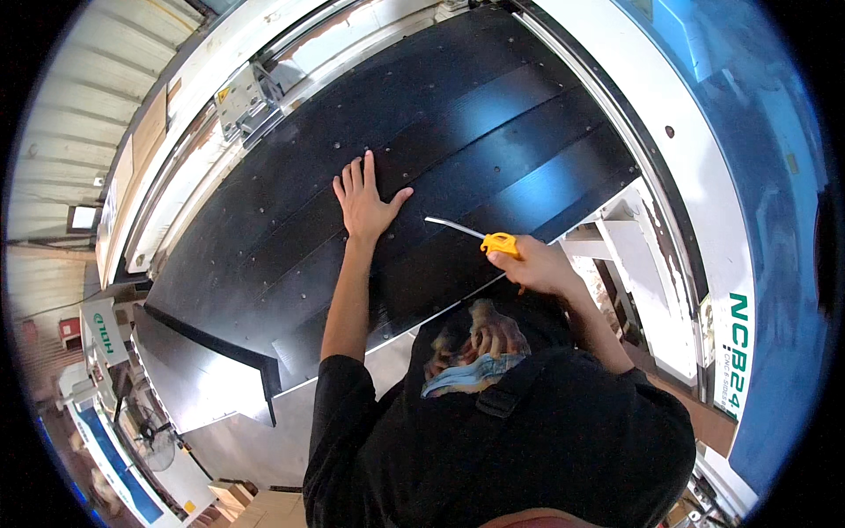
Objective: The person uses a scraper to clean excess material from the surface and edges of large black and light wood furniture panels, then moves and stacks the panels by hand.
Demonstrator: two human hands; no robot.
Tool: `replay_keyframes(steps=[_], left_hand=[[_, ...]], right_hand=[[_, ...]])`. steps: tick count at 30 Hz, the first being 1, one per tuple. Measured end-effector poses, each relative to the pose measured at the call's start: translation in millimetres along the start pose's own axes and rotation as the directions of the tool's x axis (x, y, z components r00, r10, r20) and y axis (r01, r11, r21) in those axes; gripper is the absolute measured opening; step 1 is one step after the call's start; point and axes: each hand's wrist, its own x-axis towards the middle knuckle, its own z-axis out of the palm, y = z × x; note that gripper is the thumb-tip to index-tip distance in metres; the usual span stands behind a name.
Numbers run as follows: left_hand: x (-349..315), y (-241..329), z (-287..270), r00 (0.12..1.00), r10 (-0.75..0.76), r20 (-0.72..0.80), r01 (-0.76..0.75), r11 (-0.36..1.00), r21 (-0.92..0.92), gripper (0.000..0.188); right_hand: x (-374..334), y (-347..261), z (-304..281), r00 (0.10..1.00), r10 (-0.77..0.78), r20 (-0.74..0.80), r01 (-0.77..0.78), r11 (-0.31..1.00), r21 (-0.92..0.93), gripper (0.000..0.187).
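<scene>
My left hand (363, 207) lies on the black machine table (299, 198) with its fingers stretched out and its thumb apart. In my right hand (547, 264) is a yellow air blow gun (500, 245), with my fingers wrapped round its handle. The gun's thin, bent metal nozzle points left across the table, toward the area beside my left hand. Whether the nozzle tip touches the surface, I cannot tell. Long dark bands and small round studs run over the tabletop, and light glares off its right part.
A white and blue machine housing (748, 220) curves along the right. At the far left of the table stands a metal clamp unit (246, 101) on a rail. A dark angled strip (211, 348) edges a shiny side plate. Lower left are a fan (157, 437) and wooden boards (231, 495).
</scene>
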Motion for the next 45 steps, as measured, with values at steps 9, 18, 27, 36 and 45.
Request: replay_keyframes(steps=[9, 18, 27, 36, 45], left_hand=[[-6.0, -4.6, 4.6, 0.998, 0.023, -0.062, -0.019, 0.998, 0.061, 0.091], [-10.8, -13.0, -13.2, 0.989, 0.149, -0.02, -0.149, 0.989, -0.013, 0.086], [-102.5, -56.2, -111.0, 0.991, 0.131, 0.04, -0.135, 0.981, 0.139, 0.086], [-261.5, -92.5, -188.7, 0.993, 0.076, 0.085, -0.076, 0.997, -0.004, 0.086], [-359.4, -160.0, -215.5, 0.994, 0.03, 0.101, -0.032, 0.999, 0.021, 0.083]], right_hand=[[-8.0, 262.5, -116.6, 0.316, 0.022, -0.948, -0.218, 0.975, -0.05, 0.045], [-23.3, 408.1, -64.0, 0.143, 0.149, -0.979, -0.462, 0.884, 0.067, 0.06], [-2.8, 248.0, -89.3, -0.077, -0.34, -0.937, 0.009, 0.94, -0.342, 0.04], [98.4, 114.7, -93.9, 0.644, -0.389, -0.659, 0.346, 0.916, -0.203, 0.055], [45.8, 104.8, 20.1, 0.757, -0.427, -0.495, 0.445, 0.891, -0.087, 0.034]])
